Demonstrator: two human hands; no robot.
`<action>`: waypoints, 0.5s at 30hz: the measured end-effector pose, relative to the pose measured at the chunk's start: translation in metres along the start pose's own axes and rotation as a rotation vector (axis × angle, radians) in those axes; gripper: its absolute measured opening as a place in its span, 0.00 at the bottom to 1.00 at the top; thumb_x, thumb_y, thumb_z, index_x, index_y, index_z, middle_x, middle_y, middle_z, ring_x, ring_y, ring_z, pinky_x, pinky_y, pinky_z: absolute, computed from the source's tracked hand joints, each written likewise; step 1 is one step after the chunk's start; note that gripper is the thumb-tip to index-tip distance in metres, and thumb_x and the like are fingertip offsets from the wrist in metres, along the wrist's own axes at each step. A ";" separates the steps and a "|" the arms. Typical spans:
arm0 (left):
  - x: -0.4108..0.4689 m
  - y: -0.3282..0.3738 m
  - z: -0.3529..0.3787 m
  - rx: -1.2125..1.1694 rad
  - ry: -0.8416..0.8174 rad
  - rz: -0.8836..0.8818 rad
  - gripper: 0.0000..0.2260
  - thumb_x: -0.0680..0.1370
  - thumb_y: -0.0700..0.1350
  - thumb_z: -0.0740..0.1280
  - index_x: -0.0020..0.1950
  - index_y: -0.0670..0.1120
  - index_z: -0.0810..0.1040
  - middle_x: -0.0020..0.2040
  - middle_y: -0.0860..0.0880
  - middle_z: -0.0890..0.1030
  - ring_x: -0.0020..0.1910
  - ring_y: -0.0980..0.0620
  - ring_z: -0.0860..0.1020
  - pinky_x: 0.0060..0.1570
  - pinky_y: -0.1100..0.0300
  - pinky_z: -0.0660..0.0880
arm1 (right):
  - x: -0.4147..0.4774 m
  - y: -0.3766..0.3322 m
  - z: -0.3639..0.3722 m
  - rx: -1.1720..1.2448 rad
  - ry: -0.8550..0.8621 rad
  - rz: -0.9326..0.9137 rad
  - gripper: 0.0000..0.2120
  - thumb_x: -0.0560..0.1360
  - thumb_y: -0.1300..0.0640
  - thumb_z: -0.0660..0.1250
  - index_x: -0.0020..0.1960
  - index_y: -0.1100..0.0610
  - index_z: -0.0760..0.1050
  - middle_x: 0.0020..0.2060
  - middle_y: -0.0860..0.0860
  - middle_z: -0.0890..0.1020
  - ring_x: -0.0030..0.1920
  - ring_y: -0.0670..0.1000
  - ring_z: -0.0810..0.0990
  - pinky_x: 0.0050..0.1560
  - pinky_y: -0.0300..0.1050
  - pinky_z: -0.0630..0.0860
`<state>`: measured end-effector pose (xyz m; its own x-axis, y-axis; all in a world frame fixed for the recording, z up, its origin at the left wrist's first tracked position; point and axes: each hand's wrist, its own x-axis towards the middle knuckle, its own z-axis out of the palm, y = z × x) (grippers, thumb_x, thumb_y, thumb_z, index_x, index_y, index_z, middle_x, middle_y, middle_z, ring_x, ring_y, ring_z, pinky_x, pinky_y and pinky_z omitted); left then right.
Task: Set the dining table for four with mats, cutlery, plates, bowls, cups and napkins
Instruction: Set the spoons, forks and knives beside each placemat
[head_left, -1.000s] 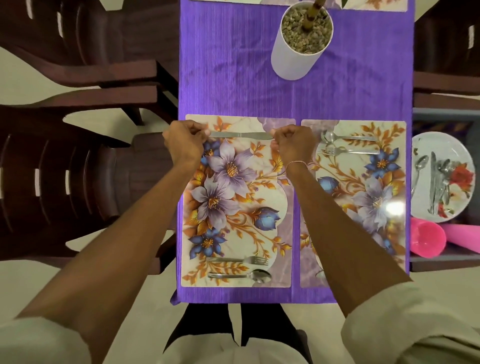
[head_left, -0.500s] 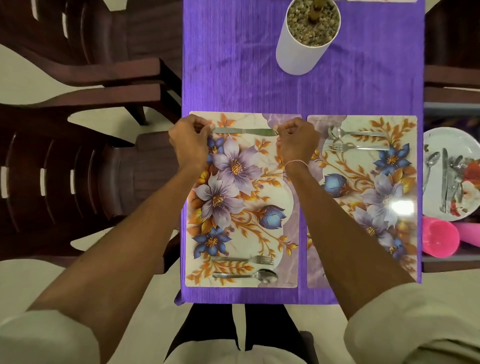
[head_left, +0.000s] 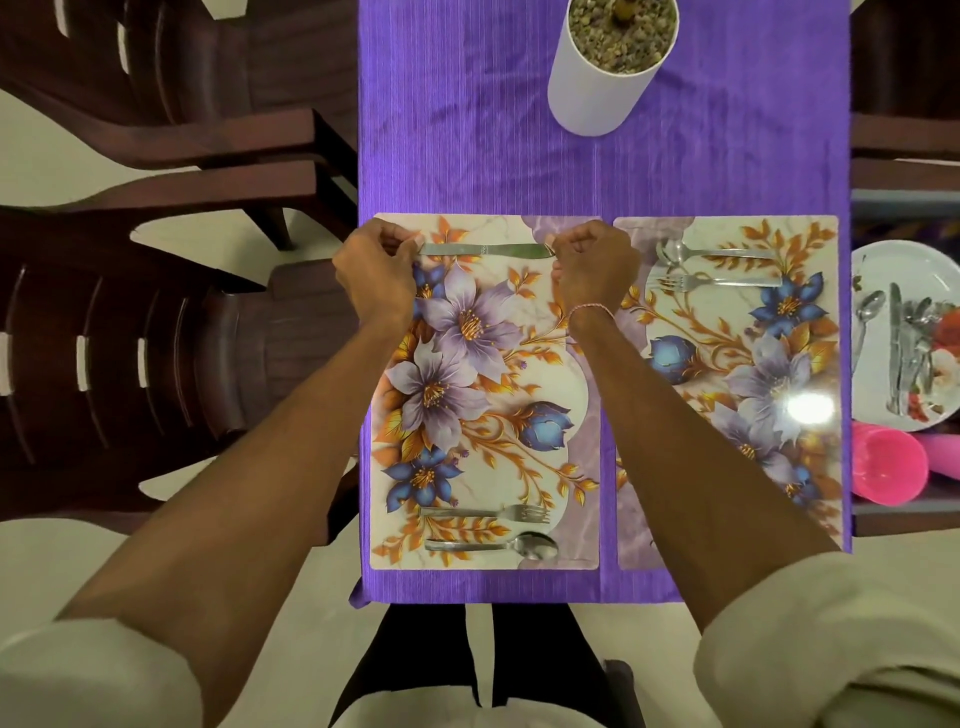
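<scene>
- Purple tablecloth (head_left: 467, 130), floral mat (head_left: 498, 467) w/ knife (head_left: 485, 250) along far edge.
- L hand (head_left: 376, 273) pinches handle end; R hand (head_left: 597, 265) pinches tip.
- Square knife parallel to mat edge, then let go.

Tablecloth (head_left: 467, 156): purple cloth, fine ribbed weave, matt, lightly creased. Mats (head_left: 483, 405): smooth glossy printed sheet, glare spot on the right one. Knife (head_left: 483, 250): polished metal, shiny. Pot (head_left: 597, 88): white, smooth, matt; gravel (head_left: 618, 36) inside rough. Cups (head_left: 888, 467): pink plastic, glossy. Plate (head_left: 878, 265): white, glazed shine. Chairs (head_left: 156, 338): dark brown, wood-grain look, slight sheen.
</scene>
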<state>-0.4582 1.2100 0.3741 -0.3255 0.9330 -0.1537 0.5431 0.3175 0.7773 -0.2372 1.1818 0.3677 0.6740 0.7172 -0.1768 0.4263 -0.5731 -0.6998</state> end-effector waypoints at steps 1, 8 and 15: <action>0.000 -0.001 0.000 -0.008 0.000 -0.005 0.05 0.75 0.47 0.78 0.47 0.47 0.85 0.41 0.55 0.84 0.40 0.60 0.83 0.47 0.65 0.81 | 0.000 -0.001 0.000 0.000 0.002 -0.002 0.07 0.74 0.51 0.77 0.47 0.55 0.86 0.39 0.49 0.86 0.37 0.47 0.85 0.43 0.48 0.86; 0.000 -0.001 0.002 -0.011 0.012 -0.029 0.07 0.76 0.49 0.77 0.49 0.47 0.85 0.43 0.55 0.84 0.41 0.60 0.83 0.49 0.63 0.82 | 0.002 -0.002 -0.001 0.006 0.003 -0.007 0.07 0.74 0.52 0.78 0.46 0.55 0.85 0.40 0.49 0.86 0.39 0.46 0.85 0.44 0.44 0.84; 0.000 0.002 0.003 0.012 0.038 -0.054 0.07 0.75 0.50 0.77 0.48 0.48 0.85 0.43 0.57 0.84 0.41 0.62 0.83 0.48 0.62 0.82 | 0.001 0.001 0.002 0.045 0.039 -0.011 0.08 0.74 0.49 0.78 0.44 0.53 0.86 0.38 0.46 0.86 0.38 0.45 0.83 0.40 0.37 0.80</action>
<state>-0.4552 1.2113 0.3741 -0.3836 0.9075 -0.1713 0.5333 0.3691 0.7612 -0.2374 1.1830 0.3650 0.6932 0.7065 -0.1425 0.4067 -0.5467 -0.7320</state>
